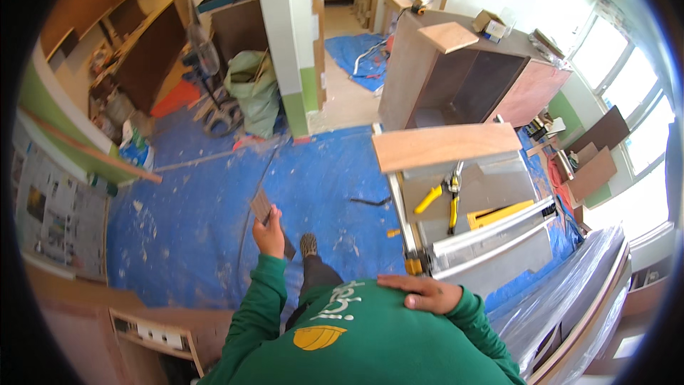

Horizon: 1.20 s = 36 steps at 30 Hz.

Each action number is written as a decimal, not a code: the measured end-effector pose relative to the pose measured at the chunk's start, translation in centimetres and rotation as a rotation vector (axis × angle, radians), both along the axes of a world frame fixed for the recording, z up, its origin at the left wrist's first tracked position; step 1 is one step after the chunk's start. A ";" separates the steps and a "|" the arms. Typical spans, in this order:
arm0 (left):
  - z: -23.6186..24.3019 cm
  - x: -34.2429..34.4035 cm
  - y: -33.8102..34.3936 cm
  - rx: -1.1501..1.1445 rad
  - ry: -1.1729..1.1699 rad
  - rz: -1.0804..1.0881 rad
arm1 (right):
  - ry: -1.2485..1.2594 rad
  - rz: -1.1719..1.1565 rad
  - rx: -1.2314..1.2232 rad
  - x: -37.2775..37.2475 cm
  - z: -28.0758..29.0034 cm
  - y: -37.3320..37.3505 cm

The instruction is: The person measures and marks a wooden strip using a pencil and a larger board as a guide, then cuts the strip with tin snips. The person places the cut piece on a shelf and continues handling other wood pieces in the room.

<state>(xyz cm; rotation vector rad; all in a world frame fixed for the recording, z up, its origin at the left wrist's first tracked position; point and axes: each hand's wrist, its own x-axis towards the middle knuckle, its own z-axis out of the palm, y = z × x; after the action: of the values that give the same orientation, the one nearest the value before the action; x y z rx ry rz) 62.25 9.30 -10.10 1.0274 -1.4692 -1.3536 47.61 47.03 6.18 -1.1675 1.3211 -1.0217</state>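
Note:
My left hand (268,235) is closed around a narrow brown wood strip (261,207), which sticks out above the fist and shows again below it. The strip is over the blue floor sheet, apart from any surface. My right hand (424,294) lies flat against the front of my green shirt (399,328), fingers stretched out and holding nothing. Ahead and to the right stands a grey table saw (463,196) with metal rails. On it lie yellow-handled pliers or snips (447,196), their exact kind unclear, and a light wooden board (445,144) across its far end.
A blue sheet (192,221) covers the floor. Behind the saw is a brown cabinet (442,64). A green sack (254,96) and a fan (203,53) stand ahead left. Plastic-wrapped panels (570,306) lean at the near right; a wooden cabinet (92,335) is at the near left.

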 end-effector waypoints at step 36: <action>10.3 -36.9 -34.9 0.089 -0.172 -1.184 | 0.139 -0.533 -0.094 -34.3 -5.5 -53.0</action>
<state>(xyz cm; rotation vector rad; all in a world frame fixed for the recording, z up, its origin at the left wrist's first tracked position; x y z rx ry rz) 25.35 -25.63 0.20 0.2340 -2.3042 -2.1524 13.27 -5.97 0.68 -0.9864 1.7645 -1.4129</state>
